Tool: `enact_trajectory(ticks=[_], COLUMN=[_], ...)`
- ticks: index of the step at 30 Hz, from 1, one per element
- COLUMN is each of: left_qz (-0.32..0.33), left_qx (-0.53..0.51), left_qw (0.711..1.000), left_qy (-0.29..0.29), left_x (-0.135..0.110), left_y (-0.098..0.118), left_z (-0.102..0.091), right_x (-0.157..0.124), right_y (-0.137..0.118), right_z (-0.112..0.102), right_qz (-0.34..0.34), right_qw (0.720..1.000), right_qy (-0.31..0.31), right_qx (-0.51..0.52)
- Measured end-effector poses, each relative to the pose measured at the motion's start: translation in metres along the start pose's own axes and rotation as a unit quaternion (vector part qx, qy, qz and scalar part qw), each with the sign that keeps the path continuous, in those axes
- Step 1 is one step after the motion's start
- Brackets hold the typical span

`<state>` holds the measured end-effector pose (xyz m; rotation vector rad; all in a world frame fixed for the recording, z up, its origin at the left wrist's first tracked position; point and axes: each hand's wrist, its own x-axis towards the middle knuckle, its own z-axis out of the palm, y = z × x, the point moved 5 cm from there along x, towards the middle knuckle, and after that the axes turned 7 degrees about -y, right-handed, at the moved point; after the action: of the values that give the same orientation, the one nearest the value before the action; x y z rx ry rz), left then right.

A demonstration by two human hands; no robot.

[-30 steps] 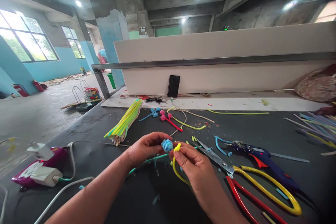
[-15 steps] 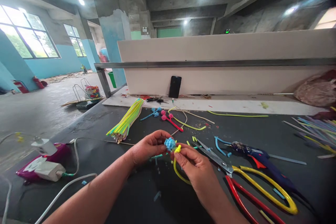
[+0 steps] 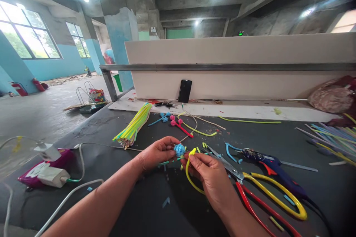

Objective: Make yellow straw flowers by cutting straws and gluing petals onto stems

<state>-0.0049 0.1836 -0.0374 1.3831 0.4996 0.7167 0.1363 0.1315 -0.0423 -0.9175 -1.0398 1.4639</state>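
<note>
My left hand (image 3: pixel 155 153) pinches a small fuzzy blue ball (image 3: pixel 179 149) that sits on a green stem (image 3: pixel 167 162). My right hand (image 3: pixel 207 176) is closed on a bent yellow tube (image 3: pixel 189 172) whose upper end touches the blue ball. Both hands hover just above the dark table (image 3: pixel 133 200), near its middle.
Big scissors with yellow and red handles (image 3: pixel 267 196) and a blue glue gun (image 3: pixel 275 168) lie right of my hands. A bundle of yellow-green tubes (image 3: pixel 133 127), pink and blue finished pieces (image 3: pixel 176 124), a phone (image 3: pixel 184 91), a power strip with chargers (image 3: pixel 47 168) and more tubes (image 3: pixel 330 140) lie about.
Both hands have drifted slightly away from me with the ball and tube. The yellow tube's tip now bends over next to the blue ball.
</note>
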Motion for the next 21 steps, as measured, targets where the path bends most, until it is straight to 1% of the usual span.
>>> enact_trajectory(ticks=[4, 7, 10, 13, 17, 19, 21], left_qz=[0.003, 0.007, 0.012, 0.02, 0.009, -0.005, -0.016], left_qx=[0.02, 0.055, 0.144, 0.26, 0.394, 0.447, 0.488], left_qw=[1.0, 0.998, 0.989, 0.96, 0.901, 0.872, 0.849], left_qy=[-0.005, -0.005, 0.031, 0.099, 0.183, 0.201, 0.203], left_x=[0.0, 0.0, -0.001, -0.002, -0.001, 0.0, 0.002], left_y=[0.0, 0.001, 0.005, 0.01, 0.009, 0.004, 0.0], left_z=[0.002, 0.003, -0.005, -0.021, -0.047, -0.055, -0.058], right_x=[-0.002, -0.003, -0.002, -0.001, -0.001, -0.001, -0.002], right_y=[0.0, -0.001, 0.0, 0.003, 0.006, 0.006, 0.005], right_z=[0.004, 0.007, 0.006, 0.002, 0.0, 0.0, -0.001], right_qz=[0.019, 0.024, 0.038, 0.048, 0.05, 0.046, 0.042], right_qw=[1.0, 0.999, 0.998, 0.998, 0.998, 0.998, 0.997], right_qy=[-0.019, -0.045, -0.046, -0.019, -0.007, -0.004, 0.003], right_qx=[0.01, 0.008, -0.006, -0.019, -0.037, -0.049, -0.057])
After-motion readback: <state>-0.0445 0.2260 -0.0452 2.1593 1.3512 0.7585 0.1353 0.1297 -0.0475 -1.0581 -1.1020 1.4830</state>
